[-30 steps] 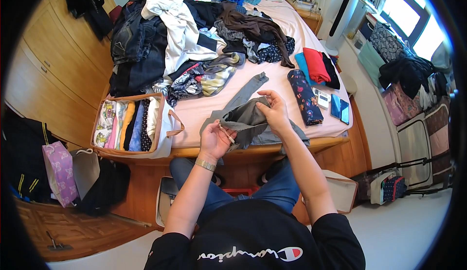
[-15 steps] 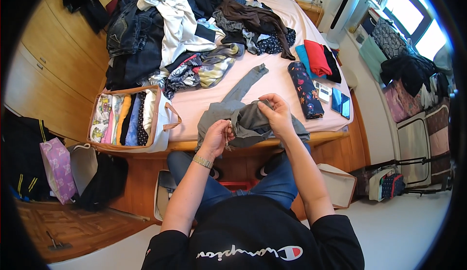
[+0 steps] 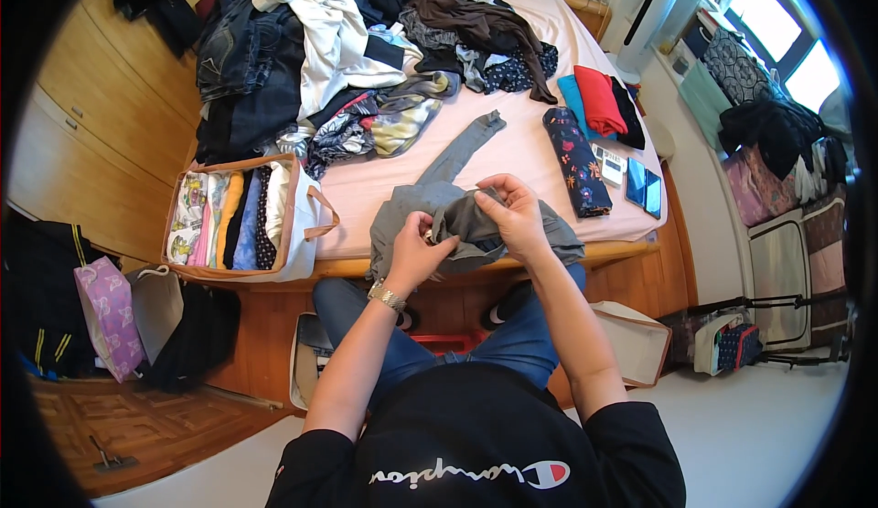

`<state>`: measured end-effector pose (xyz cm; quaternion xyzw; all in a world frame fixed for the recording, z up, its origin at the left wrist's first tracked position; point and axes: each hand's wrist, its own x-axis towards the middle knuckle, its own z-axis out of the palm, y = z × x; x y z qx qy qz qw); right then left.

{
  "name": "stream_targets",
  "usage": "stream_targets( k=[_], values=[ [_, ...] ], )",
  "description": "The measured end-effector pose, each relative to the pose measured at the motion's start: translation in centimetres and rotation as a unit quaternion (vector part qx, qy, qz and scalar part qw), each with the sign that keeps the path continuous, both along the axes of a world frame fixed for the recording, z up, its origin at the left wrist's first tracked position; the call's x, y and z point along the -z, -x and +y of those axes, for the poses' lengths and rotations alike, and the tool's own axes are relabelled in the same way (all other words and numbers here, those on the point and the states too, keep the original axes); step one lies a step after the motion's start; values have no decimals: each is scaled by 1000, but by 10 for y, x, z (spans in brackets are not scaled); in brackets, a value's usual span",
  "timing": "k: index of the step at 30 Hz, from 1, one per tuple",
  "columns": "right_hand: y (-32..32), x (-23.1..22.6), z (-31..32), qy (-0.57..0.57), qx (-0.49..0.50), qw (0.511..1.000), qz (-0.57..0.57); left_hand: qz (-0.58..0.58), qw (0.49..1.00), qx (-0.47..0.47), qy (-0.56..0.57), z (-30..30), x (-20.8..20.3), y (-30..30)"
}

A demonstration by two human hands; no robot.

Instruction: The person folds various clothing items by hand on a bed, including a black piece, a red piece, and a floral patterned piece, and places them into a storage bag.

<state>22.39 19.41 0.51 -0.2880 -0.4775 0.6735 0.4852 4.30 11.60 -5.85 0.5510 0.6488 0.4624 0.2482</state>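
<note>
A crumpled grey garment [image 3: 402, 220] lies over the near edge of the bed, one sleeve or leg stretched away from me on the sheet. My left hand [image 3: 419, 250] is closed on its edge, fingers partly tucked into the cloth. Opposite, my right hand [image 3: 512, 215] pinches another part of the same edge between thumb and fingers. Between my hands the cloth gapes in a dark fold. Whether it is a shirt or trousers I cannot tell.
Left on the bed stands a fabric storage box [image 3: 305, 224] of upright folded clothes. Beyond is a large clothes heap [image 3: 315, 42]. At right lie a rolled floral garment [image 3: 576, 162], a folded red garment [image 3: 599, 101] and a phone [image 3: 643, 188]. A beige bin [image 3: 626, 343] stands on the floor.
My left hand has shifted slightly up and right along the grey garment's edge, its thumb now extended toward my right hand. My right hand keeps its pinch, having moved slightly left.
</note>
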Motion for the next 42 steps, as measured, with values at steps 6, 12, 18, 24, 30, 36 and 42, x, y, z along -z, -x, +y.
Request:
stream_targets(
  k=[6, 12, 18, 24, 30, 36, 42],
  values=[
    [-17, 30, -1, -100, 233, 957, -141, -419, 901, 5, 113, 7, 27, 22],
    [-50, 70, -41, -240, 196, 776, -550, -603, 796, -2, 55, 6, 5, 18],
    [3, 59, -53, -166, -52, 901, -398, 32, 995, 90, -13, -9, -55, -40],
    [-25, 43, 80, -510, 205, 505, -665, 260, 947, 178, -65, -42, -88, -52],
    [-33, -133, 194, -517, 350, 575, -529, 419, 890, -10, -181, 66, -195, 26],
    [-35, -306, 201, -627, 460, 597, -199, 355, 811, -52, -463, 103, -352, 19],
    [-36, -237, 129, -587, 326, 661, -334, 265, 930, 160, -197, 59, -216, 1]
  ],
)
